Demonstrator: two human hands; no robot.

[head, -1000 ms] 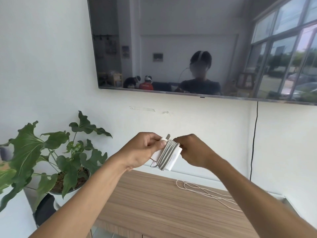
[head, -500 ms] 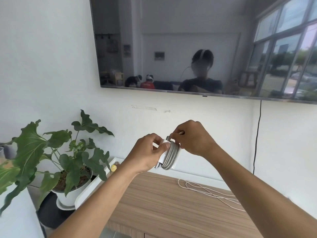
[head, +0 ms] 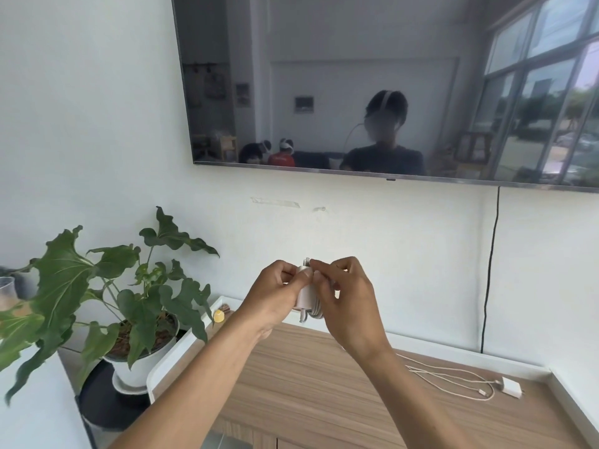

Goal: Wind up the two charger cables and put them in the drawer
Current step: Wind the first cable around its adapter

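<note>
A white charger block (head: 306, 294) with its grey cable wound round it is held up in the air above the wooden cabinet top (head: 308, 384). My left hand (head: 275, 294) grips the block from the left. My right hand (head: 345, 296) pinches the cable's end at the top of the block and covers the block's right side. A second white charger (head: 512, 386) lies on the cabinet top at the right, with its loose white cable (head: 447, 377) spread out beside it. The drawer fronts (head: 265, 439) show at the bottom edge.
A potted green plant (head: 129, 306) stands left of the cabinet. A small yellow object (head: 219, 316) sits on the white rim at the cabinet's left end. A wall-mounted screen (head: 372, 85) hangs above, with a black cord (head: 489, 270) running down the wall at the right.
The view has tilted down and the second charger has come into sight. My right hand has moved from the block's side to its top, where it now pinches the cable end.
</note>
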